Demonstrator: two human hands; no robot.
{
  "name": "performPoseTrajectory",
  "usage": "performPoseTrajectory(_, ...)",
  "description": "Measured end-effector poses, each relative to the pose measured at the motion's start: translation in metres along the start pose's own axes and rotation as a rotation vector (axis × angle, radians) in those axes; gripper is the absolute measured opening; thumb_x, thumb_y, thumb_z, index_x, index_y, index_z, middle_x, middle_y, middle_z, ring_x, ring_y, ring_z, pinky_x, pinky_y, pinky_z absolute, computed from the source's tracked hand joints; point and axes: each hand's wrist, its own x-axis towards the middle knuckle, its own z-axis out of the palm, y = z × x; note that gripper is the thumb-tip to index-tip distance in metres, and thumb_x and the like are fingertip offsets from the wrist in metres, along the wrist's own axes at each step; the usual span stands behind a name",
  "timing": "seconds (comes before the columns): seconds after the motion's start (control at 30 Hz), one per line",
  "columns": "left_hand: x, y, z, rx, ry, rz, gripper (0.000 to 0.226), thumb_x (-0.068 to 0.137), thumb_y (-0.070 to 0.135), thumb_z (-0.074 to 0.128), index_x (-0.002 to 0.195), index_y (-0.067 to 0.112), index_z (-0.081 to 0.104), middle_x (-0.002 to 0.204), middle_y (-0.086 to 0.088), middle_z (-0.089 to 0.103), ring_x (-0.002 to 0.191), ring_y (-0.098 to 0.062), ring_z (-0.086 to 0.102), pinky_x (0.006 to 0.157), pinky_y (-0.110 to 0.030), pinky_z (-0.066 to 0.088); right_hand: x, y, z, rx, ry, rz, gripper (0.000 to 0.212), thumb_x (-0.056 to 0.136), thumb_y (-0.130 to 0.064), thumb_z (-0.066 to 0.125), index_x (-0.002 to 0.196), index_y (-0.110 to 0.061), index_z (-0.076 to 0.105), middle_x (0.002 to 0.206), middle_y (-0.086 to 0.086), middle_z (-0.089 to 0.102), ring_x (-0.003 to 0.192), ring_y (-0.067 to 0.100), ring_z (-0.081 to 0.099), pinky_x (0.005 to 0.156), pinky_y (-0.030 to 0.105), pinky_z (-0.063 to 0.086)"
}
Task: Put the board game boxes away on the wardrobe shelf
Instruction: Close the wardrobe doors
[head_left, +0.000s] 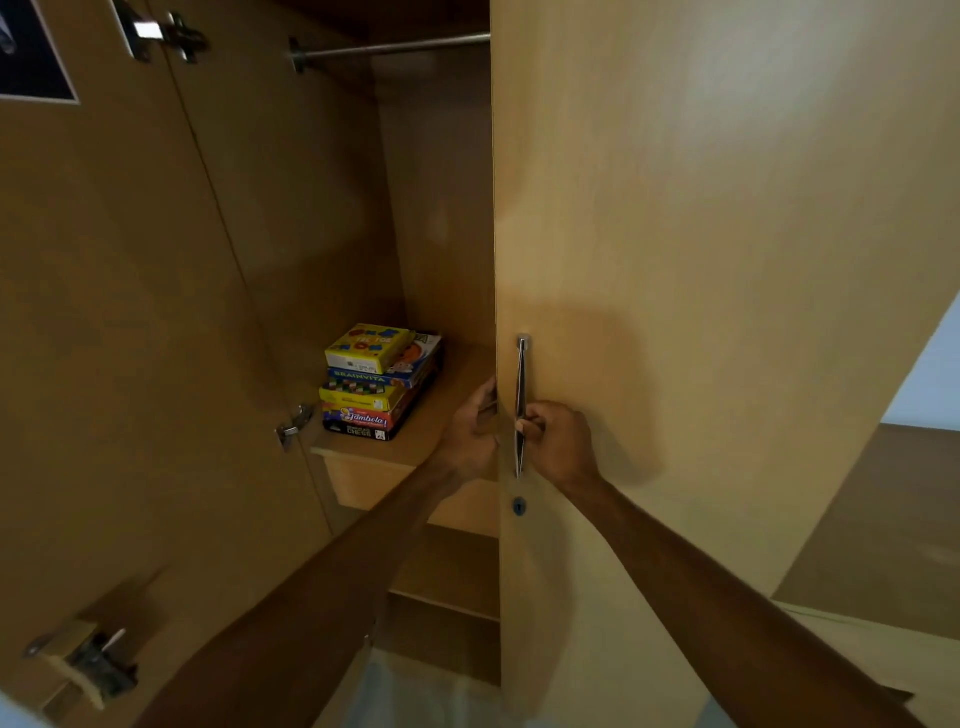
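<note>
The stack of board game boxes (382, 382) sits on the wardrobe shelf (441, 410), toward its left end, with the hanging rail (395, 49) high above. To the right of the stack stands the right door (701, 312), its handle (521, 405) by its left edge and the keyhole (519, 505) just below; the left door (114, 338) stands left of the stack.

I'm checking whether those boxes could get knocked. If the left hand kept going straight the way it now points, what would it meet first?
The left hand points up and slightly right along the door edge, which it already touches. The stack of game boxes sits off to its left, likely outside that line; depth is unclear.
</note>
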Motion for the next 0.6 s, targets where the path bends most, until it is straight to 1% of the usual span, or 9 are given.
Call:
performPoseTrajectory(0.03, 0.007, 0.001, -0.001, -0.007, -0.012, -0.003, 0.079, 0.085, -0.016, 0.057, 0.151, 0.015, 0.027, 0.136, 0.005, 0.044, 0.113, -0.001, 0.049, 0.082, -0.014, 0.052, 0.006, 0.001, 0.001, -0.009, 0.002, 0.002, 0.036, 0.086, -0.015, 0.063, 0.057, -0.024, 0.046, 0.053, -0.005, 0.052, 0.05, 0.01, 0.047, 0.05, 0.027, 0.036)
performPoseTrajectory(0.1, 0.015, 0.0, -0.003, 0.026, -0.021, -0.012, 0.082, 0.083, -0.014, 0.06, 0.151, 0.02, 0.027, 0.139, 0.005, 0.045, 0.119, -0.004, 0.047, 0.087, -0.019, 0.052, 0.012, 0.003, 0.001, -0.015, 0.001, 0.001, 0.044, 0.085, -0.015, 0.064, 0.053, -0.031, 0.039, 0.05, -0.01, 0.046, 0.047, 0.004, 0.043, 0.048, 0.021, 0.032)
performPoseTrajectory(0.17, 0.022, -0.001, -0.005, 0.03, -0.033, -0.002, 0.083, 0.083, -0.014, 0.061, 0.15, 0.022, 0.028, 0.141, 0.004, 0.046, 0.121, -0.005, 0.046, 0.081, -0.015, 0.053, 0.017, 0.003, 0.001, -0.007, 0.007, 0.016, 0.045, 0.084, -0.014, 0.065, 0.053, -0.034, 0.039, 0.051, -0.012, 0.046, 0.046, 0.002, 0.043, 0.046, 0.015, 0.03)
performPoseTrajectory(0.27, 0.032, -0.003, -0.004, 0.026, -0.05, 0.001, 0.079, 0.085, -0.017, 0.057, 0.149, 0.02, 0.03, 0.129, 0.01, 0.05, 0.11, 0.002, 0.051, 0.069, -0.007, 0.05, 0.023, 0.006, 0.004, -0.01, 0.024, 0.03, 0.043, 0.084, -0.014, 0.065, 0.053, -0.032, 0.041, 0.052, -0.01, 0.049, 0.046, 0.002, 0.044, 0.047, 0.018, 0.031)
performPoseTrajectory(0.33, 0.036, -0.002, -0.005, 0.008, -0.066, 0.013, 0.075, 0.085, -0.019, 0.053, 0.147, 0.018, 0.032, 0.118, 0.015, 0.05, 0.101, 0.007, 0.052, 0.068, -0.006, 0.049, 0.025, 0.007, 0.006, -0.011, 0.032, 0.048, 0.041, 0.085, -0.014, 0.063, 0.054, -0.031, 0.043, 0.052, -0.01, 0.05, 0.046, 0.004, 0.044, 0.048, 0.022, 0.033)
performPoseTrajectory(0.4, 0.038, -0.003, -0.008, 0.008, -0.076, 0.021, 0.076, 0.085, -0.021, 0.05, 0.146, 0.02, 0.033, 0.12, 0.013, 0.051, 0.102, 0.007, 0.052, 0.069, -0.008, 0.05, 0.025, 0.007, 0.006, -0.009, 0.032, 0.065, 0.034, 0.085, -0.015, 0.062, 0.057, -0.026, 0.047, 0.053, -0.008, 0.051, 0.047, 0.008, 0.045, 0.049, 0.025, 0.037)
performPoseTrajectory(0.5, 0.037, -0.004, -0.01, 0.034, -0.081, 0.032, 0.075, 0.085, -0.017, 0.055, 0.141, 0.029, 0.035, 0.123, 0.012, 0.054, 0.109, -0.001, 0.055, 0.066, -0.012, 0.05, 0.019, 0.005, 0.008, 0.028, 0.043, 0.092, 0.019, 0.086, -0.018, 0.063, 0.068, -0.019, 0.061, 0.059, -0.005, 0.062, 0.054, 0.012, 0.057, 0.056, 0.03, 0.048)
performPoseTrajectory(0.57, 0.034, -0.011, -0.013, 0.025, -0.049, 0.024, 0.066, 0.088, -0.013, 0.055, 0.145, 0.018, 0.039, 0.135, 0.0, 0.053, 0.122, -0.016, 0.054, 0.07, -0.016, 0.048, 0.007, 0.0, 0.009, 0.062, 0.085, 0.115, 0.005, 0.086, -0.018, 0.064, 0.084, -0.017, 0.069, 0.072, -0.003, 0.071, 0.065, 0.013, 0.065, 0.064, 0.03, 0.054)
performPoseTrajectory(0.6, 0.029, -0.014, -0.015, -0.015, -0.021, 0.011, 0.06, 0.09, -0.013, 0.05, 0.144, 0.01, 0.039, 0.138, -0.007, 0.05, 0.124, -0.022, 0.051, 0.073, -0.018, 0.046, -0.002, -0.002, 0.009, 0.066, 0.119, 0.123, 0.007, 0.085, -0.015, 0.064, 0.089, -0.015, 0.07, 0.077, -0.001, 0.073, 0.07, 0.015, 0.067, 0.067, 0.029, 0.054)
